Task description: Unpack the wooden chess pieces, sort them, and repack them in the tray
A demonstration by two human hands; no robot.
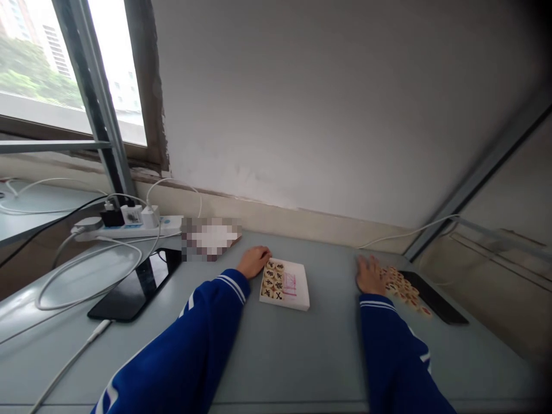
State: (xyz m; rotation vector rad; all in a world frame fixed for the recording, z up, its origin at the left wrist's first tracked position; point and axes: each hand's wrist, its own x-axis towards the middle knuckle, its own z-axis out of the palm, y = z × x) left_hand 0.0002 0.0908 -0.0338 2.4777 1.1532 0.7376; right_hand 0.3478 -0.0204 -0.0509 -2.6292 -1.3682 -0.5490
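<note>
A small white box point(294, 287) with red grid lines lies on the grey desk point(302, 356), with several round wooden chess pieces point(272, 278) lined up on its left part. My left hand point(253, 260) rests at the box's far left corner, fingers curled, touching its edge. My right hand point(369, 274) lies flat on the desk, fingers stretched out, beside a loose pile of wooden pieces point(404, 288) on its right. Both arms wear blue sleeves with white stripes.
A black phone point(137, 286) on a white cable lies at the left. A white power strip point(129, 225) with plugs sits near the window. A second dark phone point(433, 296) lies behind the loose pieces. A blurred white item point(210, 237) sits by the wall.
</note>
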